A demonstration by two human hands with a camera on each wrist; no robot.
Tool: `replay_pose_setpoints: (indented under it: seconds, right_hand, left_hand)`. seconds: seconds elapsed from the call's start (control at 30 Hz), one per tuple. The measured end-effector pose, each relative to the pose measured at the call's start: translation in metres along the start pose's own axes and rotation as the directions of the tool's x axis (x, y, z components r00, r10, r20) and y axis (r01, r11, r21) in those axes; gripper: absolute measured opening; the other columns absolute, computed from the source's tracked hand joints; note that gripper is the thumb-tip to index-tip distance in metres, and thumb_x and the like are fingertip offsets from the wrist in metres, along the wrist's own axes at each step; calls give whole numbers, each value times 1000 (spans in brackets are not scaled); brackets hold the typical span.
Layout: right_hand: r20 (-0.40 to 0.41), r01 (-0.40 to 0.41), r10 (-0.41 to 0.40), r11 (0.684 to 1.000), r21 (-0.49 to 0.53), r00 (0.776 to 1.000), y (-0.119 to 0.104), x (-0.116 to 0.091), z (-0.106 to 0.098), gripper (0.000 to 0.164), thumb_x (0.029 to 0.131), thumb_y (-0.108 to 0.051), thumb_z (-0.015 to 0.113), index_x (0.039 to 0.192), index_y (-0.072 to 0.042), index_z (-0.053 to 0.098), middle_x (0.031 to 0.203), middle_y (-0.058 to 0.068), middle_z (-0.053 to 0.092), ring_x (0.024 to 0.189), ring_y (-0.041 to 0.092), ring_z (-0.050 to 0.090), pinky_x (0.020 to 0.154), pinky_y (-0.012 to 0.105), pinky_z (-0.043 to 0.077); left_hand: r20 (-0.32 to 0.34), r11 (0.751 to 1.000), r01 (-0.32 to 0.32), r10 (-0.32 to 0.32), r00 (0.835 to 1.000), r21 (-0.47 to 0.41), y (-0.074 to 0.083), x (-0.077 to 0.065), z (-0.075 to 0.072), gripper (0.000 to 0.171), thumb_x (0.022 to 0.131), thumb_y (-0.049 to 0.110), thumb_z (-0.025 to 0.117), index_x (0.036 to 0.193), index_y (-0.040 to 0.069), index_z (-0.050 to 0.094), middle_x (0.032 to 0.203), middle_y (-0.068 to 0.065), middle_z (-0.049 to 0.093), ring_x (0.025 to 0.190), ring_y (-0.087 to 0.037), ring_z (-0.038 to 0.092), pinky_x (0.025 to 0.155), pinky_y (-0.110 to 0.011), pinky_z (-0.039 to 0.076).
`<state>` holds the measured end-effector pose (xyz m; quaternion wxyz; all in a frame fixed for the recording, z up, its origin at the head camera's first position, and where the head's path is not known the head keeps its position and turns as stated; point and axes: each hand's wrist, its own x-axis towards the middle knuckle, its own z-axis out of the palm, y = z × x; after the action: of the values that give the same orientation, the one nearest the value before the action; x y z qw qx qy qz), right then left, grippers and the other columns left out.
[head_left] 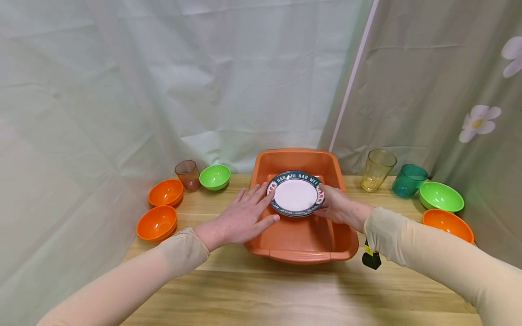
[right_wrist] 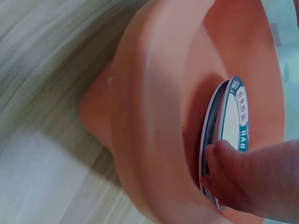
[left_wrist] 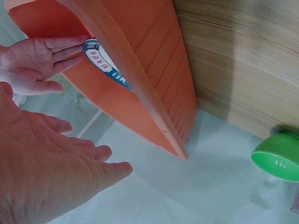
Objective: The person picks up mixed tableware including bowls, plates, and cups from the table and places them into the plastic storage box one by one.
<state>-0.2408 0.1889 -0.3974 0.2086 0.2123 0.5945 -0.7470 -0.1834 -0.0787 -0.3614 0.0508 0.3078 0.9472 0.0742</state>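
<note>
A round plate [head_left: 295,199] with a white centre and a dark green lettered rim lies over the inside of an orange plastic tub [head_left: 302,256]. In the right wrist view a second plate edge [right_wrist: 209,126] shows right beneath this one, so two lie stacked. My right hand [head_left: 340,206] holds the plate's right rim with its fingers. My left hand [head_left: 244,215] hovers palm down over the tub's left side, its fingers spread and fingertips close to the plate's left rim. The left wrist view shows this left hand [left_wrist: 56,163] holding nothing.
Left of the tub stand two orange bowls [head_left: 157,222], a reddish clear cup [head_left: 187,175] and a green bowl [head_left: 215,177]. At right are a yellow glass [head_left: 377,170], a teal cup [head_left: 409,181], a green bowl [head_left: 441,196] and an orange bowl [head_left: 448,222]. Curtains hang behind.
</note>
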Motion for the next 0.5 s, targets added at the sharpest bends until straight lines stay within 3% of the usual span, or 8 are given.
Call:
replay_pose_setpoints:
  seconds: [0.27, 0.4, 0.5]
  right_hand:
    - [-35, -36, 36, 999, 13, 999, -1, 0, -1, 67, 111, -36, 33, 164, -4, 6, 159, 35, 22, 146, 51, 26, 120, 57, 23]
    - [12, -4, 4, 999, -37, 1000, -7, -6, -3, 70, 111, -38, 35, 164, -4, 5, 163, 34, 12, 150, 46, 19, 123, 52, 19]
    - [83, 73, -62, 988, -137, 995, -15, -16, -6, 70, 112, -40, 33, 164, -4, 5, 165, 31, 8, 152, 44, 17, 123, 51, 18]
  left_hand:
    - [3, 1000, -3, 3, 1000, 11, -1, 1, 2, 78, 105, 65, 25, 165, 15, 15, 171, -9, 2, 156, -31, 6, 124, -56, 7]
    - [6, 1000, -2, 2, 1000, 15, -1, 1, 2, 77, 106, 64, 27, 165, 15, 17, 171, -10, 3, 156, -31, 7, 123, -57, 7]
    - [6, 1000, -2, 2, 1000, 15, -1, 0, 2, 77, 106, 64, 27, 165, 16, 17, 171, -11, 3, 156, -31, 6, 123, -57, 7]
